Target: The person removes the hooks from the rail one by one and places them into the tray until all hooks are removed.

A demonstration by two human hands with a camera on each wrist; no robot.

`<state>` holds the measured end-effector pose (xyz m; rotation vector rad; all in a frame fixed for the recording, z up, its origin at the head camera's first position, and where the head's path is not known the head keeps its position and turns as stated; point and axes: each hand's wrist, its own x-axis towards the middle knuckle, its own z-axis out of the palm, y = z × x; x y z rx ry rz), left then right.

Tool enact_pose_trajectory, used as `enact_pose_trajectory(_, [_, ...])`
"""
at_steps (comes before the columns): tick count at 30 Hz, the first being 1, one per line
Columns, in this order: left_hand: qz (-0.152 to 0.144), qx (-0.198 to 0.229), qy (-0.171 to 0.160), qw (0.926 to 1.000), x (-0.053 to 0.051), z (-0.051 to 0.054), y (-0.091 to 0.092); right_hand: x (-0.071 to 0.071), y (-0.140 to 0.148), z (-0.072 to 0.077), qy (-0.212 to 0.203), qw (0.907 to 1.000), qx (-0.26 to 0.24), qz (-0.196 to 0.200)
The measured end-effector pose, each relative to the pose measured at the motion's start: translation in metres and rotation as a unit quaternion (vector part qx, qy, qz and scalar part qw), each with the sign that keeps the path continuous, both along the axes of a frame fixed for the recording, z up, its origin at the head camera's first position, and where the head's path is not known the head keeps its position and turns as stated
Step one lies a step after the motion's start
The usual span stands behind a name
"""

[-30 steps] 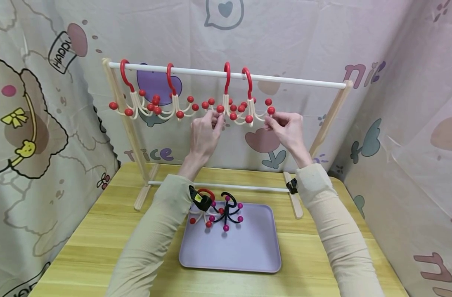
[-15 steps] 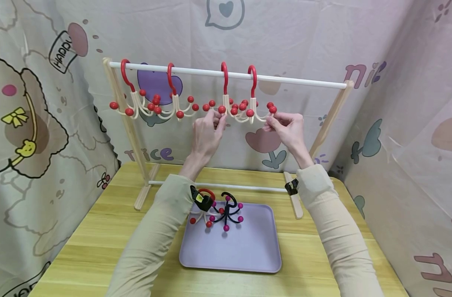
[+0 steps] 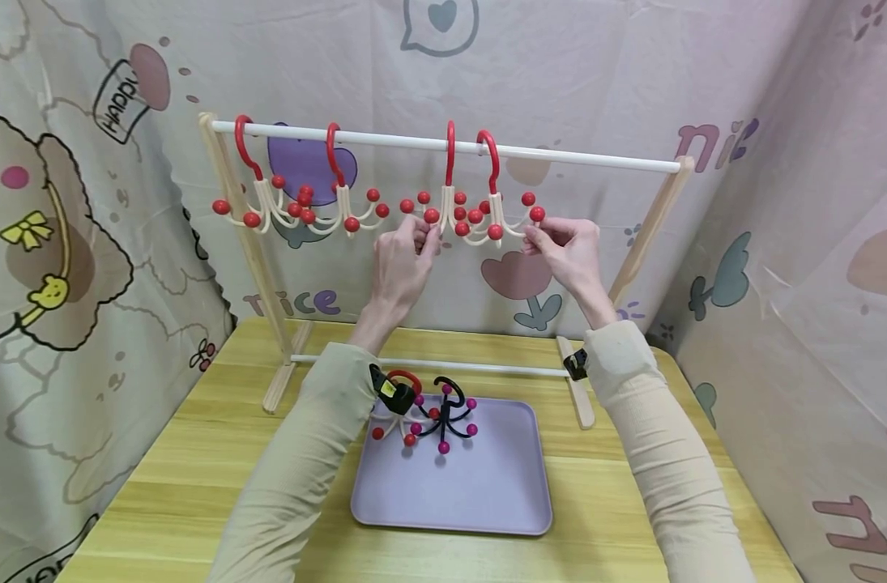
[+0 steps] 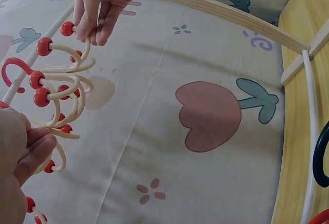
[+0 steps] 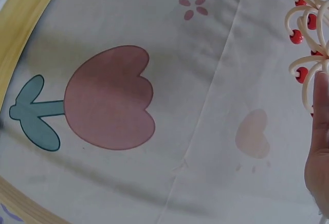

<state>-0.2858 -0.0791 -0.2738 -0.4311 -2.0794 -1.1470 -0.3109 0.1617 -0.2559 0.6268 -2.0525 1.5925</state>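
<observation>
Four-legged wooden rack aside, several cream octopus hangers with red hooks and red ball tips hang from its white bar [image 3: 574, 158]. My left hand [image 3: 402, 259] pinches a lower arm of the third hanger [image 3: 448, 202] from the left. With thumb and fingers, my right hand [image 3: 570, 251] grips an arm of the rightmost hanger [image 3: 495, 209], just under a red ball. These two hangers' arms overlap between my hands. In the left wrist view, my left hand [image 4: 18, 149] and right hand [image 4: 105, 11] hold cream arms. The right wrist view shows only part of my right hand [image 5: 320, 152].
Two more red-hooked hangers, one [image 3: 264, 202] at the far left and one [image 3: 343, 206] beside it, hang apart from my hands. Below, a lilac tray [image 3: 487, 494] on the wooden table [image 3: 173, 486] bears a black hanger [image 3: 445, 421] and a partly hidden red-hooked hanger [image 3: 395, 425].
The third hanger's hook has shifted slightly right since half a second ago. The rightmost hook swung right, then back left. Both hands keep their grips and have barely moved.
</observation>
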Motion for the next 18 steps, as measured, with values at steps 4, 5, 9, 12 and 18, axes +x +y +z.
enact_pose_trajectory(4, [0.000, -0.003, 0.004, 1.0000, 0.001, -0.002, -0.001, 0.000, -0.002, -0.003, -0.013, 0.9996, -0.021, 0.015])
enact_pose_trajectory(5, [0.000, -0.005, 0.007, 1.0000, 0.001, -0.002, -0.001, 0.000, -0.002, -0.003, -0.014, 0.9994, -0.025, 0.019])
enact_pose_trajectory(9, [0.002, -0.020, 0.016, 0.9997, 0.001, -0.001, 0.001, 0.001, -0.006, -0.005, -0.012, 0.9989, -0.036, 0.029])
enact_pose_trajectory(12, [0.007, -0.038, 0.022, 0.9990, 0.002, 0.000, 0.005, 0.002, -0.010, -0.006, -0.006, 0.9982, -0.047, 0.037])
enact_pose_trajectory(18, [0.020, -0.060, 0.042, 0.9971, 0.001, 0.001, 0.009, 0.004, -0.017, -0.009, 0.017, 0.9984, -0.043, 0.033])
